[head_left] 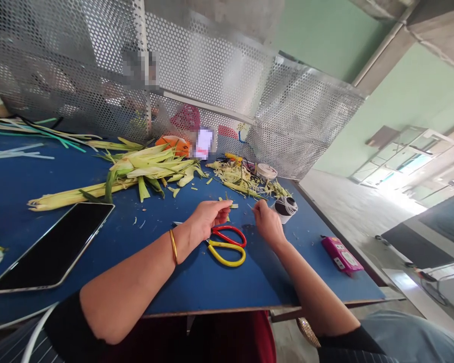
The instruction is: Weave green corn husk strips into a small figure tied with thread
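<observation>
My left hand (212,218), with a gold bangle at the wrist, is closed in a pinch on a small piece of green corn husk (233,205). To its right, my right hand (268,224) is closed too, and a thin pale thread (250,205) shows at its fingertips. Just beyond the right hand stands a spool (285,207) wound with dark and white thread. Scissors (227,254) with one red and one yellow handle lie below the left hand, their blades partly hidden under the wrist.
A heap of corn husks (147,169) and husk scraps (238,179) lie along the back, with a tape roll (267,171). A large phone (53,247) lies at left, a pink packet (342,254) at right. A perforated metal screen (208,55) borders the blue table (196,287).
</observation>
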`<state>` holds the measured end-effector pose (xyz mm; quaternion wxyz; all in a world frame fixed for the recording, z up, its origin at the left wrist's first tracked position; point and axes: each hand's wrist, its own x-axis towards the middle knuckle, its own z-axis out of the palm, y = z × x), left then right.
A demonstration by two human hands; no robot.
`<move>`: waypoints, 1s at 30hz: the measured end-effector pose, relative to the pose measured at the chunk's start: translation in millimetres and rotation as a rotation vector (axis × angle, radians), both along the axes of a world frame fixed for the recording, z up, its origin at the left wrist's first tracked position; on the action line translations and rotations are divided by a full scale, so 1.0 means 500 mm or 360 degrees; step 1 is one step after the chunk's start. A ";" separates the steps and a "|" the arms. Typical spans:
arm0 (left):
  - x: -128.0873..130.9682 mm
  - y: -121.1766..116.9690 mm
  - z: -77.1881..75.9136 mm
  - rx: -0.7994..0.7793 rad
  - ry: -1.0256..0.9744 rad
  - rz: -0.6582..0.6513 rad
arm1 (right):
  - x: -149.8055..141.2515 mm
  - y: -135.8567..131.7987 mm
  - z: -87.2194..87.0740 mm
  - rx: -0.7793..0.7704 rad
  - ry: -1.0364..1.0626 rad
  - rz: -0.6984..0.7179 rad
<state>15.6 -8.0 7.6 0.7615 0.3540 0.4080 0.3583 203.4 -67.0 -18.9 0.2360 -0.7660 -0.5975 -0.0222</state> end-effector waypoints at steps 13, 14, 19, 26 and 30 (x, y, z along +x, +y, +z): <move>0.000 -0.006 -0.017 -0.0055 0.0075 -0.0614 | -0.153 -0.120 -0.008 0.0522 -0.0673 0.0676; 0.000 -0.006 -0.019 -0.0125 0.0057 -0.0671 | -0.160 -0.122 -0.008 0.0527 -0.0681 0.0723; 0.002 -0.003 -0.020 -0.0400 -0.0004 -0.0825 | -0.181 -0.131 -0.025 0.0492 -0.0762 0.0871; -0.003 0.011 0.002 -0.0224 -0.0063 -0.0447 | -0.164 -0.152 -0.034 0.0338 -0.0368 0.0535; -0.007 0.020 0.008 -0.0068 -0.0010 -0.0329 | -0.149 -0.138 -0.018 -0.0058 -0.0482 0.0497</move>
